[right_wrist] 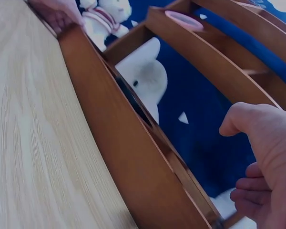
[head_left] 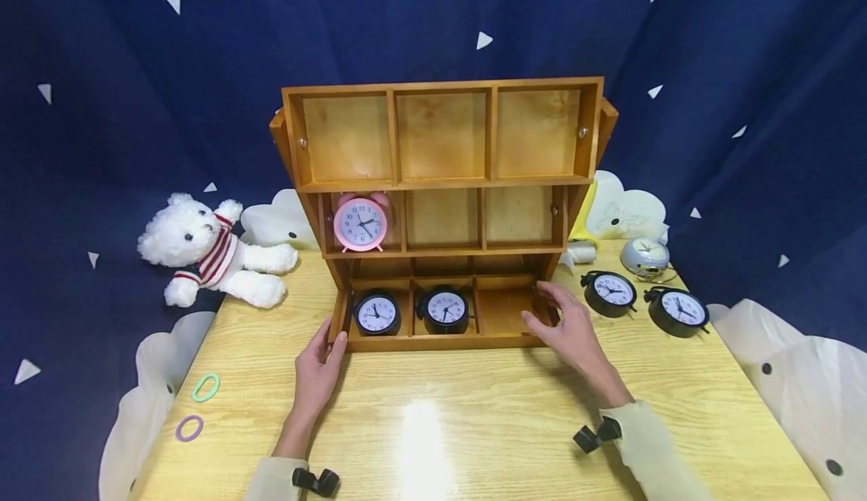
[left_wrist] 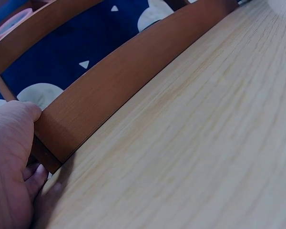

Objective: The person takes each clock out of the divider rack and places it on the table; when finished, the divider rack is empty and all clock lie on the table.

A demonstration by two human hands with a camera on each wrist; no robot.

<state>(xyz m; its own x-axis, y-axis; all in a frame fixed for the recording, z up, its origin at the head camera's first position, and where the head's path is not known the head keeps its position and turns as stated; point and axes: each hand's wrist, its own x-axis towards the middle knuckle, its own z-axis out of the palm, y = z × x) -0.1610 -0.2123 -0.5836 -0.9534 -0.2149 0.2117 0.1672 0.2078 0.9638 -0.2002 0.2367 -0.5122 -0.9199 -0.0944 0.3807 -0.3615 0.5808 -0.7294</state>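
A three-tier wooden shelf [head_left: 443, 183] stands on the table, each tier split into three compartments. My left hand [head_left: 318, 369] grips the left front corner of its bottom tier, thumb on top and fingers round the outer side. At that tier's right end, my right hand [head_left: 572, 332] hovers by the bare compartment, thumb spread from the fingers and nothing between them. One black alarm clock [head_left: 376, 314] lies face up in the bottom left compartment, another black alarm clock [head_left: 445, 311] in the bottom middle. A pink alarm clock [head_left: 361, 224] stands in the middle tier's left compartment.
Right of the shelf lie two more black alarm clocks [head_left: 609, 293] and a silver-grey clock [head_left: 645, 258]. Behind its right side is a yellow object [head_left: 584, 219]. A white teddy bear [head_left: 237, 260] sits at left, above a green ring [head_left: 194, 391] and a purple ring [head_left: 179, 431].
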